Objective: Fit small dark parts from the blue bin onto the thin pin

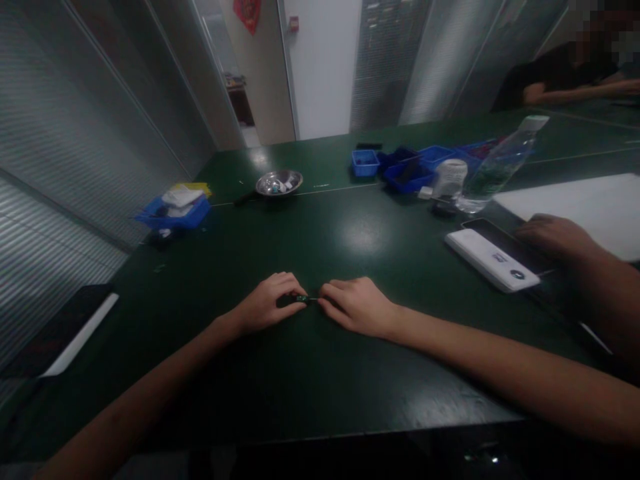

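Note:
Close together at the middle of the green table (370, 373), my two hands face each other. Thumb and fingers of my left hand (274, 300) pinch a small dark piece with green on it (301, 299), too small to name its kind. A thin, pale, wire-like end (313, 299) runs from that piece to the fingertips of my right hand (357, 305), which are closed at its other end. What those right fingertips hold is mostly hidden. Both wrists rest low over the tabletop.
Another person's hand (555, 235) lies by a phone (505, 243) and a white power bank (493, 259). A bottle (503, 163), a white jar (451, 177), blue bins (365, 163), a metal dish (273, 193) and a blue tray (175, 217) stand farther back.

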Demonstrator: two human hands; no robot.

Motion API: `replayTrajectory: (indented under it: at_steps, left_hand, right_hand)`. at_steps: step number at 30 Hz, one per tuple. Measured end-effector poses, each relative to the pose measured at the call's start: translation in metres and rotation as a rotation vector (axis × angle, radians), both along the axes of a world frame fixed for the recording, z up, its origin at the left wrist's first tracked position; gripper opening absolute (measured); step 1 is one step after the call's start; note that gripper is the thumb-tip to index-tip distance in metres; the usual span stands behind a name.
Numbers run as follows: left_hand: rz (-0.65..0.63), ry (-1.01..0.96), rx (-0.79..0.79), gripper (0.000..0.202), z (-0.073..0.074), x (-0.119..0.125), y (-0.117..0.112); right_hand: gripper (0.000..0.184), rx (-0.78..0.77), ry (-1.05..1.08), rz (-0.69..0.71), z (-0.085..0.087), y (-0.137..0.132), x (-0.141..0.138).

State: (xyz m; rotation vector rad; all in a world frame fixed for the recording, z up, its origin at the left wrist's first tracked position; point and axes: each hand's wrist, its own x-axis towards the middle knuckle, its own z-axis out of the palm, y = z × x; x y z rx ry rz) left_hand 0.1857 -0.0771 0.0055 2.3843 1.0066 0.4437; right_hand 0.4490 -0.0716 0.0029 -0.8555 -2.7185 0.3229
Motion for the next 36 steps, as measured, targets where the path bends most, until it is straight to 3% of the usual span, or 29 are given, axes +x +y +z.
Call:
replayTrajectory:
  at_steps: [21, 36]
  left_hand:
    - [0.029, 0.004, 0.085, 0.02, -0.002, -0.005, -0.007]
    - [0.064, -0.057, 0.043, 0.015, -0.006, -0.006, -0.006]
  right_hand:
    - [0.028, -0.031, -0.022, -0.031, 0.002, -0.002, -0.01]
    - [0.029, -0.012, -0.04, -0.028, 0.001, -0.002, -0.009]
